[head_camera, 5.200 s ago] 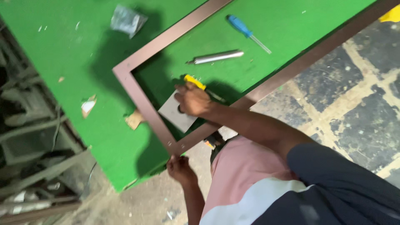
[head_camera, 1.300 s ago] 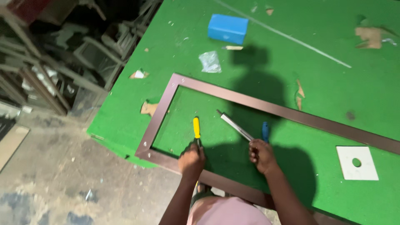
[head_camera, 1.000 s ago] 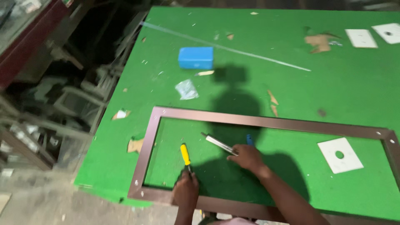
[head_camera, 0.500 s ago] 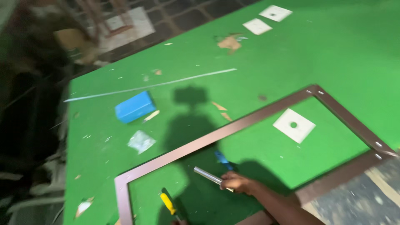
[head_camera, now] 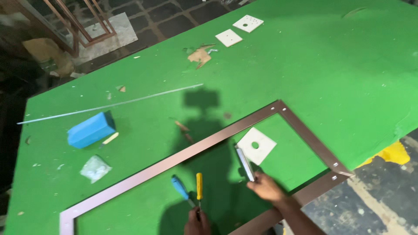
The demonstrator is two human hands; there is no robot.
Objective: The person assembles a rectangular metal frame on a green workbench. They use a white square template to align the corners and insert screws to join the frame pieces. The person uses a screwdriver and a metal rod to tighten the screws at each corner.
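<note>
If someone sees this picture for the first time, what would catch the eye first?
A bright green table fills the view, with a long brown metal frame lying across it. At the bottom edge, the left hand holds two screwdrivers, yellow-handled and blue-handled, and the right hand grips a silvery bar.

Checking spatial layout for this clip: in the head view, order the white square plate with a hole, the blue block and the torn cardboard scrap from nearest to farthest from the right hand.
From the right hand:
1. White square plate with a hole, just above the hand, inside the brown frame.
2. Blue block, far left.
3. Torn cardboard scrap, far up the green table.
</note>
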